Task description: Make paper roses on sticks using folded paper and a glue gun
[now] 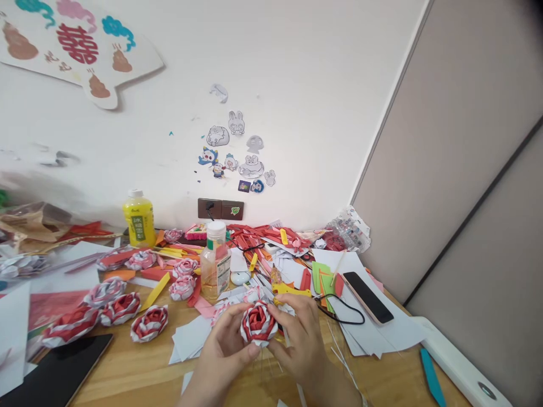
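Note:
A red and white paper rose [259,323] is held up between both hands over the front of the wooden table [127,367]. My left hand [229,345] grips its left side, with the thumb at the lower edge. On the right side of the flower, my right hand [299,333] has its fingers curled against the petals. Thin stems or wires show faintly below the rose. Similar finished-looking roses [149,323] lie to the left, in red, pink and white. Just behind my right hand is a yellow glue gun [291,290].
A clear bottle [215,263] and a yellow drink bottle [139,220] stand behind. Paper strips [263,234] pile along the wall. A phone [368,297] lies on white sheets at right, a dark tablet [63,370] at front left, and a teal strip [432,377] at front right.

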Tool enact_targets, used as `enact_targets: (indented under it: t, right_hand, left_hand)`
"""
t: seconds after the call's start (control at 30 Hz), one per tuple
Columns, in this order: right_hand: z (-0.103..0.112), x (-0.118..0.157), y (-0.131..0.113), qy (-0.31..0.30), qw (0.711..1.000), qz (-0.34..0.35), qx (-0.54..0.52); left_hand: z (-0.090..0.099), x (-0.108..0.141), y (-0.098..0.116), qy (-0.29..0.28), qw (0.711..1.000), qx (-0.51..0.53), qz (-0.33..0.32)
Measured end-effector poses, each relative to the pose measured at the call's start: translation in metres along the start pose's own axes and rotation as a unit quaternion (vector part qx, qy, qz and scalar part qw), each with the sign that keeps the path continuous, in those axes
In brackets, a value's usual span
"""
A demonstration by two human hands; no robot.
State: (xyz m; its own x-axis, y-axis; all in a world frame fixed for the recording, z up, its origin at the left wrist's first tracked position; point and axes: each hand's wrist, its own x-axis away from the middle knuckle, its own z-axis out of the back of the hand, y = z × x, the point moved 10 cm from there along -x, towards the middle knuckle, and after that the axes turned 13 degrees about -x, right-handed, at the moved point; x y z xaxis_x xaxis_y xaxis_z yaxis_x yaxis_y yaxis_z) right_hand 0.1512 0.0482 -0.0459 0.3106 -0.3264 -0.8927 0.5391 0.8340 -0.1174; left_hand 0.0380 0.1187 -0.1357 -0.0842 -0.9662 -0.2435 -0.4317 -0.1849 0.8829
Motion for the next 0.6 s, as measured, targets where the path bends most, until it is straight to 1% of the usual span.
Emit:
enact_targets:
  t: [0.07, 0.13, 0.23, 0.3, 0.4, 0.5, 0.6]
  right_hand:
    - [0.003, -0.001, -0.001, 0.012, 1.000, 0.002, -0.010]
    - [0.004, -0.002, 0.000, 0.009, 1.000, -0.006, -0.020]
    - [-0.001, -0.003, 0.002, -0.029, 0.999, -0.015, -0.037]
    - [-0.003, -0.003, 0.002, -0.046, 0.997, -0.014, -0.057]
    - [0.001, -0.003, 0.003, -0.031, 0.996, -0.016, -0.082]
    - [0.003, -0.003, 0.003, -0.018, 0.997, -0.011, -0.078]
    - [0.007, -0.003, -0.004, 0.005, 0.998, 0.018, -0.059]
  left_hand:
    - [-0.001, 0.002, 0.003, 0.009, 1.000, 0.000, 0.016]
    - [-0.004, 0.005, 0.008, 0.018, 0.999, -0.009, 0.033]
    - [-0.011, 0.012, 0.015, 0.006, 0.998, -0.037, 0.051]
    - [-0.015, 0.015, 0.016, -0.007, 0.997, -0.048, 0.062]
    - [-0.016, 0.018, 0.013, -0.012, 0.996, -0.049, 0.078]
    - [-0.015, 0.018, 0.011, -0.011, 0.995, -0.048, 0.084]
    - [-0.013, 0.017, 0.011, -0.009, 0.995, -0.051, 0.084]
